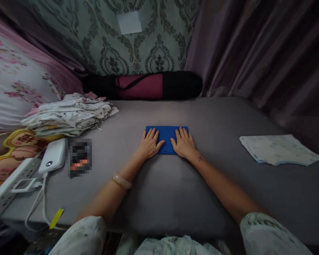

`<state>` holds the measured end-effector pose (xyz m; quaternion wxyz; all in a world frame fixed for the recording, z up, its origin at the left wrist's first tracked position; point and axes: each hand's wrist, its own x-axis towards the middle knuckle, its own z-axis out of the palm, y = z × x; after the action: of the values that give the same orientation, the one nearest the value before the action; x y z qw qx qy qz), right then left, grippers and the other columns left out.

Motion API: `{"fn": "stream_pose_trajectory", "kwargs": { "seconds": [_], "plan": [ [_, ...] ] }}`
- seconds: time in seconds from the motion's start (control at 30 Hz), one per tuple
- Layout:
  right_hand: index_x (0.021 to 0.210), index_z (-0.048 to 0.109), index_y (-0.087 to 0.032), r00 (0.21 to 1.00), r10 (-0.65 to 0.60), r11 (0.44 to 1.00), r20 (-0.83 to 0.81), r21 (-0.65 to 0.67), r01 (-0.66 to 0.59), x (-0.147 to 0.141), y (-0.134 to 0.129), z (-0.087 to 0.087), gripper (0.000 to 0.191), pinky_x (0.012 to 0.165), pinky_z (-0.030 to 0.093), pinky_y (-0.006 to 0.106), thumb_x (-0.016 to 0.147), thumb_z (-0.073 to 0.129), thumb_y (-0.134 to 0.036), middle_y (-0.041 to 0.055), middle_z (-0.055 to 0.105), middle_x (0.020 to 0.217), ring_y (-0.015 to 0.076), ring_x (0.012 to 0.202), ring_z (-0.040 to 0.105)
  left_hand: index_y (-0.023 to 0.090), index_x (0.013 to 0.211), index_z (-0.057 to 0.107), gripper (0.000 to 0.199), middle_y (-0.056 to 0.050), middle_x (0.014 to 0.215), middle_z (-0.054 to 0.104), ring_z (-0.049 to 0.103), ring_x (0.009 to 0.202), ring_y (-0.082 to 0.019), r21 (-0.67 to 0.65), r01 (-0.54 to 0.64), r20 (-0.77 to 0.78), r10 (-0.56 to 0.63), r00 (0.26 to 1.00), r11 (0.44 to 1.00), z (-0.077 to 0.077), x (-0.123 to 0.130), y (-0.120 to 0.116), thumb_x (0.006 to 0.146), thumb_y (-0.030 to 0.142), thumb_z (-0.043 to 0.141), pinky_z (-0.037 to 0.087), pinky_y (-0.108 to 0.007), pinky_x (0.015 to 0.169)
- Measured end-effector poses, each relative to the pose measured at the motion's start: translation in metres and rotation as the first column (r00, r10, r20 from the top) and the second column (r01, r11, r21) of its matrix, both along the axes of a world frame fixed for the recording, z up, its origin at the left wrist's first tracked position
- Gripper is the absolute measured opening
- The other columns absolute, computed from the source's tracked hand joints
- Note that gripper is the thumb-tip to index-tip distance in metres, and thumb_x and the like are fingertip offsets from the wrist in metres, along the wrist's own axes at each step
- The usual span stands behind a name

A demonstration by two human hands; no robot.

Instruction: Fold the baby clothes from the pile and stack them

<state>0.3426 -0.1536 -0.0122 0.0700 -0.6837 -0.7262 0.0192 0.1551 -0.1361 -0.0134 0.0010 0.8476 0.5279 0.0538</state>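
Head camera view: the folded blue cloth [166, 137] is seen right under both hands, flat on the gray sheet [162, 191]. Its long side is laid from left to right. The left end is covered by the left hand [149, 144], and the right end by the right hand [184, 142], so neither hand can be called nearer. All fingers are laid out straight and a bit apart, and nothing is seen to be gripped. The thumbs are pointed in, with blue left between them. The far edge is seen just past the fingertips, and the near edge between the wrists.

Gray sheet is seen on each side, where the hands could be moved. The pale cloth [279, 148] is set well apart to the right, the clothes pile [69, 115] to the left, and the long bag [140, 86] at the back.
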Motion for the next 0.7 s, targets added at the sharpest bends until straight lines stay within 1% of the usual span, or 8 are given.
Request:
{"fn": "stream_pose_trajectory", "kwargs": {
  "seconds": [0.1, 0.17, 0.3, 0.4, 0.53, 0.6, 0.63, 0.7],
  "plan": [
    [0.147, 0.034, -0.005, 1.0, -0.008, 1.0, 0.003, 0.003, 0.008, -0.001, -0.002, 0.001, 0.065, 0.114, 0.019, 0.048, 0.097, 0.028, -0.046, 0.0184, 0.026, 0.155, 0.0308, 0.143, 0.022, 0.008, 0.148, 0.031, 0.073, -0.016, 0.156, 0.026, 0.02, 0.145, -0.029, -0.024, -0.008, -0.017, 0.007, 1.0, 1.0, 0.0, -0.001, 0.0, 0.096, 0.058, 0.02, 0.015, -0.047, 0.118],
    [0.147, 0.034, -0.005, 1.0, -0.007, 1.0, 0.003, 0.015, 0.007, -0.002, -0.006, 0.004, 0.064, 0.114, 0.019, 0.049, 0.097, 0.029, -0.045, 0.0192, 0.026, 0.155, 0.0314, 0.143, 0.021, 0.008, 0.148, 0.032, 0.072, -0.017, 0.156, 0.026, 0.02, 0.145, -0.03, -0.021, -0.023, -0.036, 0.022, 0.999, 1.0, 0.002, 0.001, -0.003, 0.096, 0.057, 0.021, 0.014, -0.05, 0.117],
    [0.149, 0.034, -0.015, 0.998, 0.068, 0.997, 0.014, 0.044, -0.068, -0.009, -0.024, 0.004, 0.059, 0.114, 0.013, 0.056, 0.097, 0.03, -0.044, 0.0158, 0.021, 0.157, 0.0332, 0.144, 0.015, 0.015, 0.149, 0.032, 0.068, -0.015, 0.157, 0.024, 0.016, 0.146, -0.03, 0.025, 0.002, -0.031, -0.001, 1.0, 1.0, 0.005, 0.009, -0.018, 0.096, 0.056, 0.02, 0.011, -0.053, 0.117],
    [0.148, 0.036, -0.02, 0.996, 0.091, 0.996, 0.009, 0.021, -0.091, -0.016, -0.035, 0.001, 0.054, 0.112, 0.011, 0.06, 0.098, 0.029, -0.04, 0.0133, 0.023, 0.157, 0.033, 0.144, 0.017, 0.019, 0.149, 0.031, 0.064, -0.013, 0.156, 0.026, 0.017, 0.146, -0.03, -0.02, 0.014, -0.041, -0.015, 0.999, 1.0, 0.002, 0.013, -0.028, 0.097, 0.054, 0.019, 0.014, -0.053, 0.116],
    [0.147, 0.037, -0.019, 0.995, 0.095, 0.995, -0.036, -0.006, -0.095, -0.016, -0.037, 0.001, 0.054, 0.112, 0.012, 0.062, 0.098, 0.03, -0.04, 0.0147, 0.025, 0.156, 0.0334, 0.144, 0.018, 0.018, 0.149, 0.032, 0.062, -0.013, 0.156, 0.026, 0.017, 0.146, -0.03, -0.091, 0.026, -0.022, -0.028, 0.999, 0.996, 0.0, 0.012, -0.025, 0.097, 0.052, 0.024, 0.016, -0.053, 0.116],
    [0.148, 0.036, -0.018, 0.987, 0.122, 0.991, -0.105, -0.05, -0.128, -0.008, -0.032, 0.006, 0.056, 0.112, 0.016, 0.059, 0.097, 0.034, -0.041, 0.0151, 0.026, 0.156, 0.0322, 0.143, 0.021, 0.018, 0.147, 0.035, 0.061, -0.013, 0.155, 0.03, 0.022, 0.145, -0.028, -0.12, 0.027, 0.036, -0.023, 0.999, 0.992, 0.003, 0.007, -0.019, 0.097, 0.052, 0.03, 0.021, -0.05, 0.115],
    [0.148, 0.035, -0.017, 0.98, 0.132, 0.988, -0.149, -0.055, -0.142, -0.001, -0.029, 0.008, 0.057, 0.113, 0.019, 0.055, 0.096, 0.036, -0.041, 0.0152, 0.028, 0.155, 0.0303, 0.143, 0.023, 0.018, 0.145, 0.037, 0.059, -0.013, 0.154, 0.032, 0.026, 0.143, -0.026, -0.11, 0.005, 0.073, 0.003, 0.997, 0.994, 0.006, 0.004, -0.015, 0.096, 0.051, 0.032, 0.024, -0.047, 0.114],
    [0.147, 0.036, -0.014, 0.964, 0.13, 0.991, -0.231, -0.003, -0.134, 0.017, -0.022, 0.014, 0.058, 0.112, 0.027, 0.044, 0.094, 0.041, -0.038, 0.0153, 0.034, 0.152, 0.0252, 0.14, 0.031, 0.017, 0.14, 0.044, 0.054, -0.014, 0.149, 0.039, 0.036, 0.138, -0.024, -0.057, -0.107, 0.136, 0.113, 0.984, 0.993, 0.012, -0.004, -0.007, 0.095, 0.048, 0.037, 0.032, -0.041, 0.111]
  ]
}}
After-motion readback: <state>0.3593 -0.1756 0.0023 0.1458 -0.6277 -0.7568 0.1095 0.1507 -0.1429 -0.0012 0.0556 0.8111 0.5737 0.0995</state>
